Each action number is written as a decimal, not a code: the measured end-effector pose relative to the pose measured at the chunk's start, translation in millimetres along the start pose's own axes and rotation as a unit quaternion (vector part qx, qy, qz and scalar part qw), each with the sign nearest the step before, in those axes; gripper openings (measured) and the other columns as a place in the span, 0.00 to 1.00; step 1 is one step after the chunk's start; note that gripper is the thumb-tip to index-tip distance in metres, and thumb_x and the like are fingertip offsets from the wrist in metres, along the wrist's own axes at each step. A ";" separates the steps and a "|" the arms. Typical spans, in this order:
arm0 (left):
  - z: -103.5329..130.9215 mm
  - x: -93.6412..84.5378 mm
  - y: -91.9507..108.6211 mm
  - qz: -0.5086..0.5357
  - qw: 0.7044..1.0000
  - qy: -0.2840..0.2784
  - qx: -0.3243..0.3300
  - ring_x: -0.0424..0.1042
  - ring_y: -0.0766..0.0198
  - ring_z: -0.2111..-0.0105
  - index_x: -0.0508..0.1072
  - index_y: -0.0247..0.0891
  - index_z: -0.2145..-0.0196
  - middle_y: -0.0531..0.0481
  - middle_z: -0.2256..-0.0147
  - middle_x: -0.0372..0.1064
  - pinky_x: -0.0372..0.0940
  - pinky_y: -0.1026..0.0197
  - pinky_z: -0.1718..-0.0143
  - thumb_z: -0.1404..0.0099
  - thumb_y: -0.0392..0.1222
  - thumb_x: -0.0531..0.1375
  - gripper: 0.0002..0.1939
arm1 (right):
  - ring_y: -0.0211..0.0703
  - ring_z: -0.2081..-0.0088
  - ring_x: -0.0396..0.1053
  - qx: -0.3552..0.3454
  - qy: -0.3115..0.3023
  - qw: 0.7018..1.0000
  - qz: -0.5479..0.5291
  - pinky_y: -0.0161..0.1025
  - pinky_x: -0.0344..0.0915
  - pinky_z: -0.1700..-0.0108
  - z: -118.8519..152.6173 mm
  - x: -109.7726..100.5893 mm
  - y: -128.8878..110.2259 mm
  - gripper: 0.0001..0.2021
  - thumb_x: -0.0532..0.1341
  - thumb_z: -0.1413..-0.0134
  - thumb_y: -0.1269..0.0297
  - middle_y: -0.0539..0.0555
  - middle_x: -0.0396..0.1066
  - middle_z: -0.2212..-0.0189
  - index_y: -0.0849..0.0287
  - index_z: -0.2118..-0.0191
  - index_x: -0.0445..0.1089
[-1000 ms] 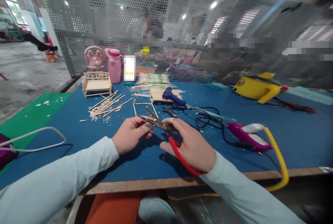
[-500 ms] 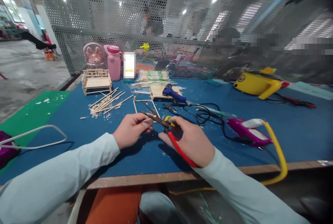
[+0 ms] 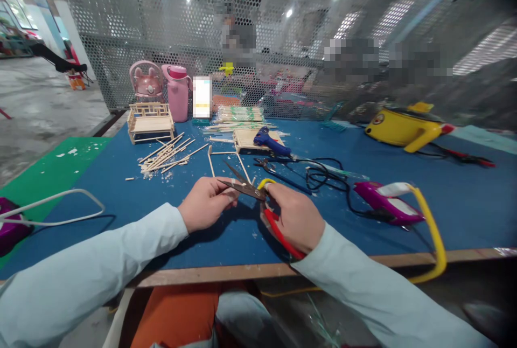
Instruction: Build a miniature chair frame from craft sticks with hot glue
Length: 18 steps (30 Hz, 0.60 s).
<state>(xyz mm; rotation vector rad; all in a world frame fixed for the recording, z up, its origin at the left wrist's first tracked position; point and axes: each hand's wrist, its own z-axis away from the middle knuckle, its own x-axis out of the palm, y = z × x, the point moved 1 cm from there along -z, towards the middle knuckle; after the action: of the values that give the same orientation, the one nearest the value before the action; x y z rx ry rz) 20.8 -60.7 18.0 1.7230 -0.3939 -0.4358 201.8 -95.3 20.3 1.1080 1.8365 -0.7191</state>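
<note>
Grip of the right hand [image 3: 298,215], head view: clamped on the scissors [image 3: 247,188], fingers wrapped about the red and yellow handles; blades spread apart, tips toward 10 o'clock. Left hand [image 3: 208,203], at 8 o'clock from the scissors: thumb and fingertips brought together beside the lower blade; whether something thin lies between them cannot be told. On the blue worktop [image 3: 226,253], a three-sided stick frame [image 3: 223,153] lies near 11 o'clock, loose sticks [image 3: 166,155] at 10, a blue glue gun [image 3: 271,144] at 1. Likely hazard: with the fingertips so close to the lower blade, closing the handles carelessly could nick them. Lesser risk: the blades, reaching toward the slender frame, might knock it askew if the wrist swung toward 12 o'clock.
</note>
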 end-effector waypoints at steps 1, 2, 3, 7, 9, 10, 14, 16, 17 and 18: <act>0.0 0.1 -1.3 -0.004 1.000 0.000 -0.003 0.56 0.72 0.81 0.70 0.31 0.78 0.53 0.81 0.61 0.54 0.67 0.78 0.46 0.40 0.56 0.09 | 0.46 0.70 0.69 -0.004 -0.004 1.000 0.004 0.38 0.63 0.67 0.4 0.5 1.5 0.09 0.52 0.56 0.68 0.59 0.71 0.71 0.62 0.67 0.65; 0.0 0.2 -2.4 -0.009 1.000 0.000 -0.007 0.56 0.72 0.81 0.69 0.31 0.78 0.53 0.81 0.61 0.54 0.67 0.78 0.46 0.40 0.56 0.10 | 0.45 0.71 0.68 -0.006 -0.008 1.000 0.008 0.37 0.62 0.69 1.1 1.1 2.9 0.09 0.52 0.56 0.68 0.59 0.71 0.71 0.61 0.67 0.65; 0.1 0.3 -3.3 -0.014 1.000 0.003 -0.011 0.56 0.72 0.81 0.68 0.32 0.80 0.53 0.81 0.61 0.54 0.67 0.78 0.46 0.41 0.56 0.11 | 0.43 0.73 0.68 -0.007 -0.011 1.000 0.012 0.36 0.61 0.70 2.1 1.9 3.9 0.08 0.51 0.56 0.69 0.58 0.71 0.73 0.61 0.68 0.65; -0.4 1.6 -4.6 -0.022 1.000 0.003 -0.014 0.57 0.72 0.81 0.67 0.33 0.81 0.54 0.82 0.61 0.55 0.67 0.77 0.45 0.41 0.56 0.11 | 0.38 0.80 0.62 -0.025 -0.018 1.000 0.000 0.32 0.55 0.76 5.4 3.4 1.7 0.06 0.50 0.54 0.67 0.52 0.65 0.83 0.58 0.77 0.62; -1.3 2.1 -5.4 -0.005 1.000 -0.010 -0.019 0.58 0.73 0.80 0.68 0.32 0.79 0.54 0.81 0.62 0.56 0.68 0.76 0.45 0.40 0.57 0.09 | 0.36 0.82 0.60 -0.015 -0.026 0.999 -0.018 0.32 0.53 0.78 3.5 -1.2 -2.2 0.08 0.50 0.53 0.65 0.51 0.63 0.85 0.58 0.79 0.60; -2.1 1.8 -5.8 0.009 1.000 -0.013 -0.021 0.59 0.73 0.80 0.68 0.32 0.77 0.54 0.81 0.62 0.57 0.68 0.76 0.45 0.39 0.56 0.08 | 0.36 0.82 0.60 0.005 -0.025 0.999 -0.022 0.32 0.53 0.78 1.5 -5.8 -3.5 0.09 0.51 0.52 0.64 0.51 0.64 0.84 0.58 0.79 0.61; -6.8 -4.7 -5.9 0.067 0.997 0.041 -0.025 0.62 0.74 0.80 0.68 0.32 0.71 0.53 0.78 0.65 0.59 0.68 0.74 0.42 0.39 0.56 0.06 | 0.37 0.82 0.62 0.124 -0.020 0.992 0.018 0.34 0.55 0.78 -1.6 -33.2 4.4 0.12 0.55 0.54 0.55 0.51 0.65 0.84 0.58 0.77 0.63; -10.0 -11.2 -4.4 0.085 0.991 0.099 -0.017 0.63 0.74 0.80 0.67 0.33 0.69 0.53 0.77 0.66 0.60 0.69 0.75 0.42 0.39 0.56 0.05 | 0.39 0.82 0.63 0.162 -0.049 0.985 0.042 0.35 0.55 0.79 6.7 -44.5 17.9 0.12 0.58 0.57 0.52 0.51 0.67 0.83 0.58 0.75 0.65; -11.7 -15.0 -3.5 0.091 0.987 0.132 -0.009 0.63 0.74 0.80 0.66 0.33 0.69 0.53 0.76 0.67 0.60 0.69 0.75 0.42 0.39 0.56 0.05 | 0.40 0.82 0.64 0.175 -0.073 0.981 0.046 0.35 0.55 0.79 13.8 -47.8 26.3 0.13 0.59 0.58 0.52 0.51 0.67 0.83 0.57 0.73 0.65; -13.5 -19.1 -2.8 0.095 0.982 0.163 0.000 0.64 0.74 0.80 0.66 0.34 0.69 0.52 0.75 0.68 0.60 0.69 0.75 0.41 0.39 0.56 0.05 | 0.40 0.82 0.64 0.182 -0.096 0.978 0.043 0.35 0.56 0.80 22.2 -49.3 35.2 0.12 0.60 0.59 0.54 0.50 0.67 0.83 0.57 0.73 0.66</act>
<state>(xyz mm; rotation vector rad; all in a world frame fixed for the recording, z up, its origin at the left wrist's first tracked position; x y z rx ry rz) 10.9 -39.4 19.0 1.7022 -0.3153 -0.0132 253.6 -117.6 51.7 1.2901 1.5205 -1.1015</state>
